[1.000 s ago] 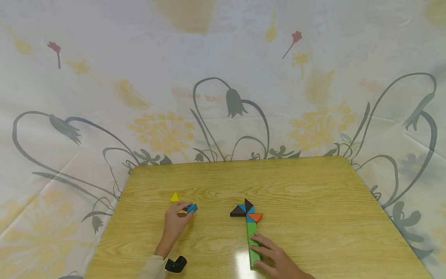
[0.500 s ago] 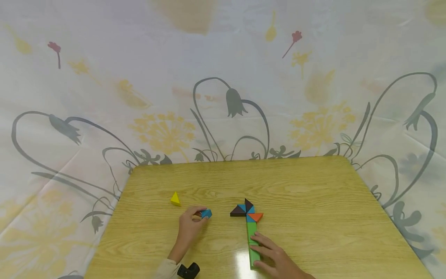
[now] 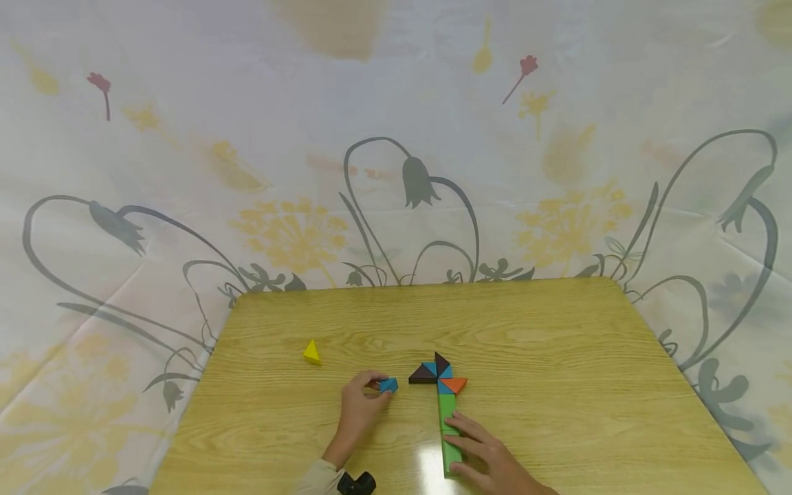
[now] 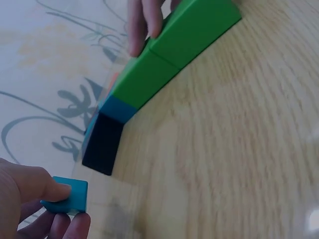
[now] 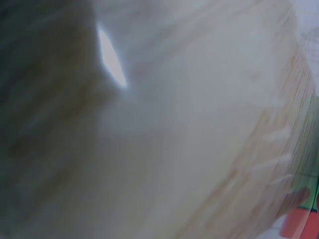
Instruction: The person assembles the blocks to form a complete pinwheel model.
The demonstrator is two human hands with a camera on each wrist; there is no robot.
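A small blue triangular block is pinched between the thumb and fingers of my left hand. The left wrist view shows the thumb lying over this blue block. To its right lies a windmill-like figure of blocks: two green blocks end to end as a stem. At its top sit dark brown triangles, blue triangles and an orange triangle. My right hand rests along the stem's right side, its fingers extended and touching the green blocks.
A yellow triangular block lies alone on the wooden table, left of the figure. Behind the table hangs a flower-printed cloth. A black device sits at the left wrist.
My left hand has carried the blue block rightward, away from the yellow block and closer to the figure. The yellow block is now fully uncovered. My right hand has stayed in place.
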